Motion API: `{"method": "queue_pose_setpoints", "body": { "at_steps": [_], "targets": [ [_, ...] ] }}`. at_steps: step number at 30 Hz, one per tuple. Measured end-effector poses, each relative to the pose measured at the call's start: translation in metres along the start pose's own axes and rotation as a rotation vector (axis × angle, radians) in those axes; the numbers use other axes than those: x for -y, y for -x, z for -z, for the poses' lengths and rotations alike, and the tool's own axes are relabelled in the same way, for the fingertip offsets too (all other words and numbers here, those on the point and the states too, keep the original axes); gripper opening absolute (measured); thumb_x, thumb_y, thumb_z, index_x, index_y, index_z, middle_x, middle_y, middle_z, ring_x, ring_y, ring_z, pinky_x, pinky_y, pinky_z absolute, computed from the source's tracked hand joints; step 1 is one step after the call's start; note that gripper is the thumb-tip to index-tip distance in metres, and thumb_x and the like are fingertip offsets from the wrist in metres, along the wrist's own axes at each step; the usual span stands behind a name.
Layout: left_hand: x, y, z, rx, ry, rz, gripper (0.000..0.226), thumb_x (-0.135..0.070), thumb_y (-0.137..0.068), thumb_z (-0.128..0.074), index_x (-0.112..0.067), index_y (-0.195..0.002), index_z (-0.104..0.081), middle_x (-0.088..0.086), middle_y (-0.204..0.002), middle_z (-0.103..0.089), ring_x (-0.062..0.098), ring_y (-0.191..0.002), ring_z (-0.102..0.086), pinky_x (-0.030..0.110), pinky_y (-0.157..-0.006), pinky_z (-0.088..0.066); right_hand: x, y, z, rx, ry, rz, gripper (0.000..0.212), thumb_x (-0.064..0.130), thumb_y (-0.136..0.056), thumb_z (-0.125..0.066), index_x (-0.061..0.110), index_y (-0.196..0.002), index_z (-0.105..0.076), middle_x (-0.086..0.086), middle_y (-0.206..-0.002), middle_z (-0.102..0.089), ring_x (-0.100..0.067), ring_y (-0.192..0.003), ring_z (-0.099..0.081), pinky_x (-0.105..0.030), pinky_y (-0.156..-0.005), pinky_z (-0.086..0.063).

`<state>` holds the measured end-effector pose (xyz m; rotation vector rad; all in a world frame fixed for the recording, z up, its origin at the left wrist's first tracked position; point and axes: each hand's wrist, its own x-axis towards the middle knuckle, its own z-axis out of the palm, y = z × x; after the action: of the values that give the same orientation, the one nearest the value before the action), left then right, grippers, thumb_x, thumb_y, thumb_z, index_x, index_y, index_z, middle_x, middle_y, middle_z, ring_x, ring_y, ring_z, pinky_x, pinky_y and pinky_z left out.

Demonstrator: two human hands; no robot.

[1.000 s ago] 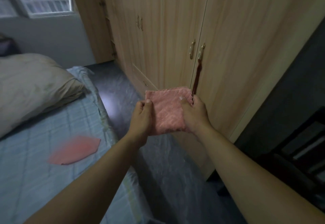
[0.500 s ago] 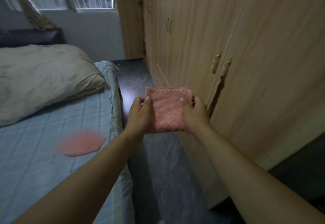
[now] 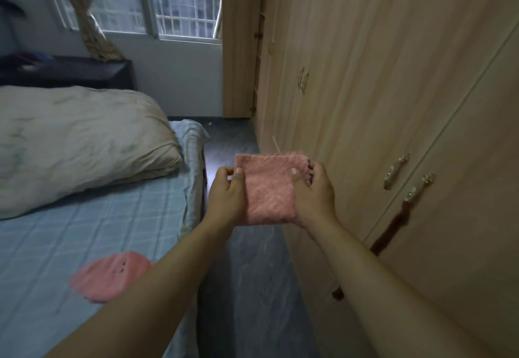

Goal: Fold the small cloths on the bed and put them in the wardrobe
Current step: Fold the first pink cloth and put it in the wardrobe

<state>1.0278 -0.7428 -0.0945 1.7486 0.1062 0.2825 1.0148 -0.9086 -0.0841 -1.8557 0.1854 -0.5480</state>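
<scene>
A folded pink cloth (image 3: pixel 269 189) is held flat in the air over the dark floor between bed and wardrobe. My left hand (image 3: pixel 226 197) pinches its left edge with the thumb on top. My right hand (image 3: pixel 314 192) grips its right edge the same way. A second pink cloth (image 3: pixel 108 276) lies loose on the blue checked bed sheet (image 3: pixel 84 234), partly hidden by my left forearm. The light wooden wardrobe (image 3: pixel 365 105) fills the right side, its doors closed.
A large beige pillow (image 3: pixel 75 144) lies at the head of the bed. Metal handles (image 3: pixel 396 171) and a dark red tassel (image 3: pixel 393 228) hang on the near wardrobe doors. A narrow dark floor strip (image 3: pixel 247 273) runs between bed and wardrobe. A window and dark side table stand behind.
The view has swung left and up, showing more window and less of the dark furniture at right. Both hands keep the same hold on the folded cloth.
</scene>
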Motion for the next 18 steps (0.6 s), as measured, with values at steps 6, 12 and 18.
{"method": "queue_pose_setpoints", "body": {
  "at_steps": [6, 12, 18],
  "targets": [
    [0.007, -0.070, -0.015, -0.009, 0.029, -0.006, 0.018, -0.033, -0.107, -0.045, -0.022, -0.109, -0.059, -0.009, -0.092, -0.065, -0.008, -0.075, -0.061, 0.016, -0.065, -0.047, -0.012, -0.071, -0.039, 0.035, -0.042, 0.016, 0.016, 0.031, -0.096, -0.059, 0.034, -0.111, -0.061, 0.018, -0.092, -0.068, 0.014, -0.078, -0.061, -0.002, -0.064, -0.044],
    [0.020, -0.160, -0.042, -0.080, -0.009, -0.003, 0.019, -0.032, -0.106, -0.045, -0.018, -0.104, -0.057, -0.002, -0.087, -0.063, 0.008, -0.073, -0.059, 0.030, -0.068, -0.047, -0.037, -0.158, -0.087, 0.094, -0.063, 0.020, 0.025, 0.032, -0.098, -0.057, 0.030, -0.123, -0.059, 0.010, -0.109, -0.069, -0.005, -0.098, -0.065, -0.022, -0.086, -0.051],
    [0.009, -0.252, -0.078, -0.109, -0.031, 0.041, 0.022, -0.033, -0.107, -0.042, -0.016, -0.112, -0.055, 0.010, -0.105, -0.066, 0.027, -0.094, -0.065, 0.047, -0.087, -0.056, -0.049, -0.264, -0.125, 0.167, -0.122, 0.024, 0.024, 0.031, -0.100, -0.055, 0.032, -0.124, -0.057, 0.009, -0.108, -0.065, 0.000, -0.094, -0.061, -0.002, -0.061, -0.044]
  ]
}}
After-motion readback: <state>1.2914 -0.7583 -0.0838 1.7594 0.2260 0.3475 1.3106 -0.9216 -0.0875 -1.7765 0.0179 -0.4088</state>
